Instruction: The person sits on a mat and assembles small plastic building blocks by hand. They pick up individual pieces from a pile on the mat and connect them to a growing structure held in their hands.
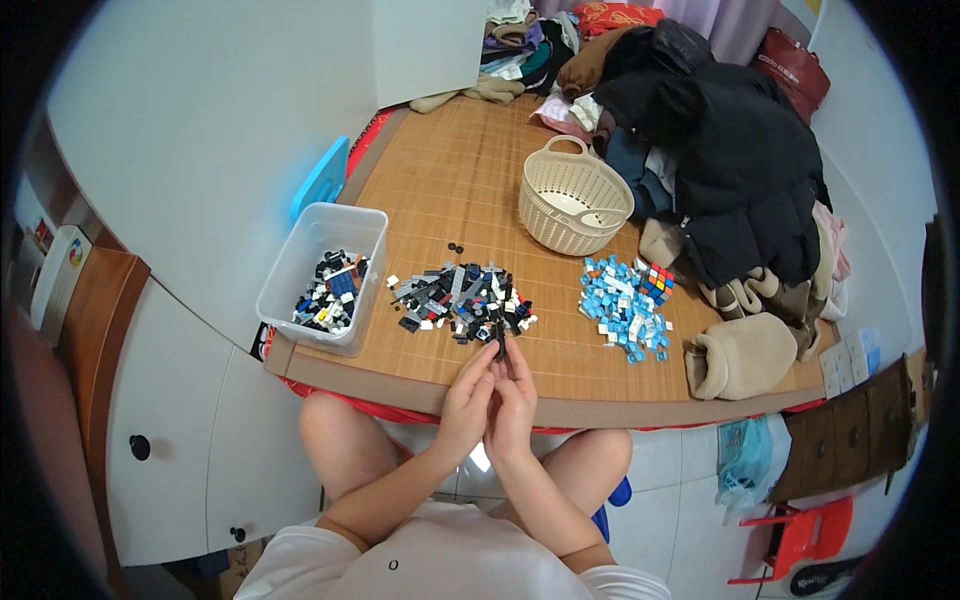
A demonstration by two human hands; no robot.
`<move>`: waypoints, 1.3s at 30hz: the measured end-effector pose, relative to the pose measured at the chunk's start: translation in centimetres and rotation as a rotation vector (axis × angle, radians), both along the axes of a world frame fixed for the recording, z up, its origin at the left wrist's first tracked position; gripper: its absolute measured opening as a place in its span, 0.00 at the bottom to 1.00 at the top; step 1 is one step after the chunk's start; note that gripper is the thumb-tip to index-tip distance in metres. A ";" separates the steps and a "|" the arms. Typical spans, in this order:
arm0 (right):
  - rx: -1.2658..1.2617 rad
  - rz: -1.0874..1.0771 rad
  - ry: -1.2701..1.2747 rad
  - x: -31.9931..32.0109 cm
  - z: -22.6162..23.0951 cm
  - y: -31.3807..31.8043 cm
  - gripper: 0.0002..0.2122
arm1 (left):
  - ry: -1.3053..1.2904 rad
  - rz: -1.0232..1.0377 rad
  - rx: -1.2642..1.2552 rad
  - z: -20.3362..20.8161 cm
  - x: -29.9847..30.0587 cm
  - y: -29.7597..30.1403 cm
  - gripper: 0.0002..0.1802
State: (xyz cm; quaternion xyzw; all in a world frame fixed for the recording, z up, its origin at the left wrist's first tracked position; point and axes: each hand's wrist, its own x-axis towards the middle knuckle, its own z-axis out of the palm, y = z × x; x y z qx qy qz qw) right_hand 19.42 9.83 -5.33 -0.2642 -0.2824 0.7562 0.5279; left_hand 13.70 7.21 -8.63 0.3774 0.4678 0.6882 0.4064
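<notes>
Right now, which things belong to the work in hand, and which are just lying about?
Likely in the work: black piece in left hand and right hand; dark mixed brick pile; clear bin; perhaps blue-and-white brick pile.

Seemingly lying about: puzzle cube; beige basket; black jacket.

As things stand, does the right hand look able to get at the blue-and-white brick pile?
Probably yes: between the right hand and the blue-and-white brick pile lies open mat, nothing blocking, though both hands, including the left hand, grip a black piece.
</notes>
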 end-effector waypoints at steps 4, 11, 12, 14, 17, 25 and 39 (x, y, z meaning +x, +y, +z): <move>0.007 0.054 0.006 -1.3 1.2 -0.8 0.24 | -0.032 0.041 -0.004 1.5 -1.3 -1.1 0.22; 0.083 0.233 -0.022 -5.5 2.4 -1.8 0.26 | -0.024 0.189 0.040 3.1 -5.3 -3.1 0.23; 0.104 0.256 -0.030 -6.3 2.6 -2.0 0.26 | -0.017 0.218 0.057 3.5 -6.0 -3.4 0.23; 0.129 0.305 -0.042 -7.8 3.3 -2.6 0.26 | -0.017 0.275 0.069 4.4 -7.3 -4.2 0.23; 0.133 0.379 -0.049 -9.6 4.7 -3.5 0.26 | 0.026 0.369 0.077 5.7 -8.9 -5.4 0.23; 0.220 0.511 -0.055 -13.6 5.3 -4.4 0.25 | -0.054 0.496 0.114 6.9 -12.2 -7.0 0.22; 0.300 0.561 -0.145 -15.1 5.4 -4.1 0.27 | -0.025 0.578 0.172 6.7 -13.6 -7.3 0.26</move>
